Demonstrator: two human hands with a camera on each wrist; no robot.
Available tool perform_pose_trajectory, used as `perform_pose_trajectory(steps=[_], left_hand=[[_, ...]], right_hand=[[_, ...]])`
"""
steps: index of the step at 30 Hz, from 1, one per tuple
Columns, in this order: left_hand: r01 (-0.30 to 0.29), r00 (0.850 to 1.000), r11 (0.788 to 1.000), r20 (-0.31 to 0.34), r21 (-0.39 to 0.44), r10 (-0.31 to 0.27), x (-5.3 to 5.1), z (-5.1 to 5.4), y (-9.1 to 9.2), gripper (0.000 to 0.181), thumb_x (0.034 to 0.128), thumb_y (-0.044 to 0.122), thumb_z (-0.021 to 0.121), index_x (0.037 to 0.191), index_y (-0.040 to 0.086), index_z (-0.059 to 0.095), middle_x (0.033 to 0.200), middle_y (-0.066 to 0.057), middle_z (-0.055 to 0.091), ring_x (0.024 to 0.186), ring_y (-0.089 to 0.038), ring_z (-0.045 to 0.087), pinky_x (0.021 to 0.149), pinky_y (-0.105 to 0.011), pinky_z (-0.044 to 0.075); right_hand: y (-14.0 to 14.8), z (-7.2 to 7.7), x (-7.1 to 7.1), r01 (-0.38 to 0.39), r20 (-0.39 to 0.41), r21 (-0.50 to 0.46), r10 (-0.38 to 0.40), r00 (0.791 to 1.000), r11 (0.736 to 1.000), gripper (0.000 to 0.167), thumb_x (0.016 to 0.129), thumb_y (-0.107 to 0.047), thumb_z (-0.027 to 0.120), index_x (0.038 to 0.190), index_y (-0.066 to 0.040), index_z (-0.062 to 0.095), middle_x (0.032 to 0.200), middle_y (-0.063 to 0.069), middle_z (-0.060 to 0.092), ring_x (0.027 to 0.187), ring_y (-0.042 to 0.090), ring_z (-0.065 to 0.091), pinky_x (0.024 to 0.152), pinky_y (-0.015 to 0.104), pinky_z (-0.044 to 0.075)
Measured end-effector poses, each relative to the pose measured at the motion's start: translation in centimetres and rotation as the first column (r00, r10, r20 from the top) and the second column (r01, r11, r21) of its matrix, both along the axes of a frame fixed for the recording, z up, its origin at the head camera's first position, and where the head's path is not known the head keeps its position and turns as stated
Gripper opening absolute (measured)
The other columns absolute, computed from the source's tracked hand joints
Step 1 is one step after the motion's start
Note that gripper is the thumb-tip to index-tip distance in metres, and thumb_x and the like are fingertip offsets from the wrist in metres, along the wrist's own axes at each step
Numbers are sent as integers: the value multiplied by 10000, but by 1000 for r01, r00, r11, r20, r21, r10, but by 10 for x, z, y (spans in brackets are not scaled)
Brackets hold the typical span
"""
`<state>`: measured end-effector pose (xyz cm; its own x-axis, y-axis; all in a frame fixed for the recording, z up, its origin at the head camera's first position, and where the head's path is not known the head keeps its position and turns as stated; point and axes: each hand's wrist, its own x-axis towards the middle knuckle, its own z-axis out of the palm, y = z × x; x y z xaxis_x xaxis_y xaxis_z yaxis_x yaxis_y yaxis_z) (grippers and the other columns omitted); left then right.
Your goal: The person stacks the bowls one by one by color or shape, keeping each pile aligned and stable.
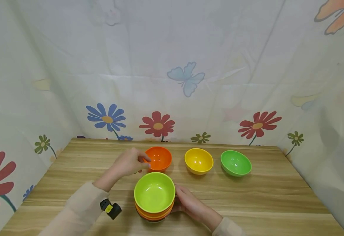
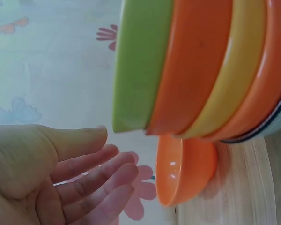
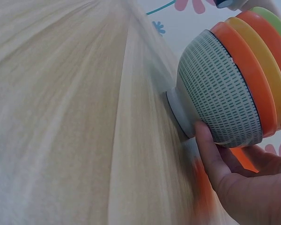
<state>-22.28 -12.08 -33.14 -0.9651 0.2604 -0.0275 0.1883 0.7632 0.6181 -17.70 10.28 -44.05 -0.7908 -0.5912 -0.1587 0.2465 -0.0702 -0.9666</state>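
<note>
A stack of nested bowls stands near the front of the table, with a lime green bowl point(image 1: 154, 193) on top. Beneath it come orange, yellow and orange bowls, then a pale bowl point(image 3: 215, 89) patterned with green dashes at the bottom. My right hand point(image 1: 191, 203) holds the stack's right side, fingers curved round it, one fingertip near the bottom bowl's foot. Beyond the stack, my left hand point(image 1: 130, 161) hovers at the left rim of a separate orange bowl point(image 1: 161, 159). Its fingers are loosely bent with nothing between them; the left wrist view shows the thumb apart from the stack.
To the right of the separate orange bowl sit a yellow bowl point(image 1: 199, 161) and a green bowl point(image 1: 236, 163), in a row along the back of the wooden table point(image 1: 263, 203). A flower-printed cloth point(image 1: 219, 98) hangs behind and at both sides.
</note>
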Motion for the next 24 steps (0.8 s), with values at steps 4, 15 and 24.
perform_pose_trajectory(steps=[4, 15, 24], left_hand=[[-33, 999, 999, -8, 23, 33, -6, -3, -4, 169, 807, 138, 692, 950, 52, 712, 690, -40, 622, 557, -163, 559, 497, -237, 458], [-167, 985, 984, -32, 66, 169, -32, -24, -13, 165, 821, 116, 663, 968, 54, 705, 762, -39, 641, 603, -151, 557, 534, -232, 491], [-211, 977, 970, -8, 122, 214, -51, -39, -19, 176, 830, 140, 658, 977, 53, 701, 842, -88, 669, 559, -168, 554, 534, -240, 513]], right_hand=[[0, -1, 0, 1, -7, -5, -1, 1000, 1000, 609, 970, -448, 367, 1363, 17, 381, 1194, 158, 558, 944, 178, 586, 787, 454, 537], [-1, -1, 1, 10, -9, -7, -10, 1000, 1000, 566, 979, -412, 370, 1337, 25, 411, 1167, 150, 572, 958, 180, 580, 791, 455, 535], [0, 0, 1, 6, -13, -11, -6, 1000, 1000, 571, 978, -418, 367, 1334, 26, 413, 1156, 149, 581, 949, 176, 582, 786, 451, 537]])
